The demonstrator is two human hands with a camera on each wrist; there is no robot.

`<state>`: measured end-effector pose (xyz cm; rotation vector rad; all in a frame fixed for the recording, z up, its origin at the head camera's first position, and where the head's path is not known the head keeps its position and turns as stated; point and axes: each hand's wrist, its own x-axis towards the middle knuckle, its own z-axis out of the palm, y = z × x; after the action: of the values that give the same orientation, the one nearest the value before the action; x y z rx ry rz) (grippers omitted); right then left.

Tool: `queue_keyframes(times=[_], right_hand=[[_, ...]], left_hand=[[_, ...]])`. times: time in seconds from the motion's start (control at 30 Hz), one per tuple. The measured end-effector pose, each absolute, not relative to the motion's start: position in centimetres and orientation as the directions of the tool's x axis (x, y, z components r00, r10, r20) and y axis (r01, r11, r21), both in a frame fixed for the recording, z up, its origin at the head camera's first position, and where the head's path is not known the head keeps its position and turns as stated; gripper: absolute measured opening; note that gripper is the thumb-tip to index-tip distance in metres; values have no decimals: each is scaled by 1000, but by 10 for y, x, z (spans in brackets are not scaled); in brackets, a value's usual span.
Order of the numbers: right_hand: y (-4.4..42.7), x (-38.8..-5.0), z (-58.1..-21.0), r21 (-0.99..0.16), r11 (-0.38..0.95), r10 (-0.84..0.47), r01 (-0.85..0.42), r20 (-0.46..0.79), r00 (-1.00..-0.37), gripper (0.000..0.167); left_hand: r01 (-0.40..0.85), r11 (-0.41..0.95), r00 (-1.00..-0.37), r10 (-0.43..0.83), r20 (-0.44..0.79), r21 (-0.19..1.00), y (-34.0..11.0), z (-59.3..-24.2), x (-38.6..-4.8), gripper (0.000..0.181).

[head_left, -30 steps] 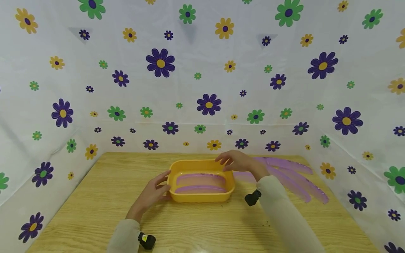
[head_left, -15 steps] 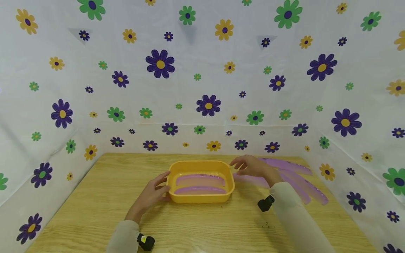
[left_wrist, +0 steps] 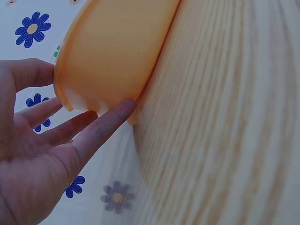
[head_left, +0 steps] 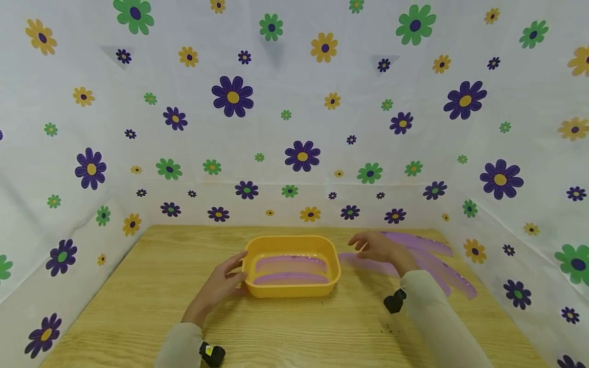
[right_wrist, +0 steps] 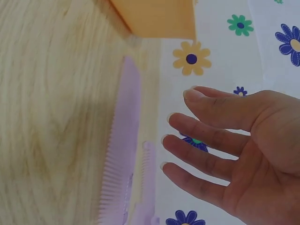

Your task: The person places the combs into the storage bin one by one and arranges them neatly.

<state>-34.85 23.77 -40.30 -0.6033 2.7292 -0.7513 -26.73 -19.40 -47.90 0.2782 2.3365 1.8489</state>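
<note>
My left hand (head_left: 216, 291) rests against the left end of a yellow plastic tub (head_left: 290, 291). In the left wrist view its extended fingertips touch the tub's outer wall (left_wrist: 112, 51) and rim. Inside the tub lie two purple combs, a rear comb (head_left: 291, 263) and a front comb (head_left: 291, 279). To the tub's right, my right hand (head_left: 382, 249) hovers with loosely bent fingers and holds nothing. Below it a loose purple comb (head_left: 365, 264) lies on the table, its teeth plain in the right wrist view (right_wrist: 119, 145). My forearm partly hides other purple combs (head_left: 421, 243) farther right.
The wooden table (head_left: 294, 332) meets white flower-printed sheeting (head_left: 257, 133) at the back and both sides. Small dark specks (head_left: 386, 328) dot the surface near my right forearm. Each wrist carries a black camera (head_left: 394, 301).
My right hand has moved right from over the tub's back right corner to above the loose combs. The left hand stays at the tub, and the two combs inside have not moved.
</note>
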Motion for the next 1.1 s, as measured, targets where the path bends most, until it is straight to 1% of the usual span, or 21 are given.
queue_keyframes(times=[0.13,0.27,0.53,0.67,0.97,1.1], right_hand=[[247,-350,-411,-544,770,-456,-333,-104,-884,33],[256,-349,-418,-569,759,-443,-317,-95,-891,35],[268,-347,-425,-569,782,-385,-256,-116,-916,36],[273,-350,-430,-552,785,-396,-281,-99,-913,34],[281,-350,-435,-564,777,-387,-280,-77,-919,32],[285,-350,-439,-551,781,-389,-293,-63,-919,31]], left_hand=[[56,221,-971,240,1,974,-194,-480,-268,62],[60,217,-970,243,6,974,-195,-481,-269,62],[54,205,-968,250,1,977,-196,-481,-270,63],[54,218,-970,243,0,975,-196,-481,-270,63],[53,206,-968,250,-1,977,-196,-482,-270,63],[45,214,-970,241,-8,976,-195,-481,-269,63]])
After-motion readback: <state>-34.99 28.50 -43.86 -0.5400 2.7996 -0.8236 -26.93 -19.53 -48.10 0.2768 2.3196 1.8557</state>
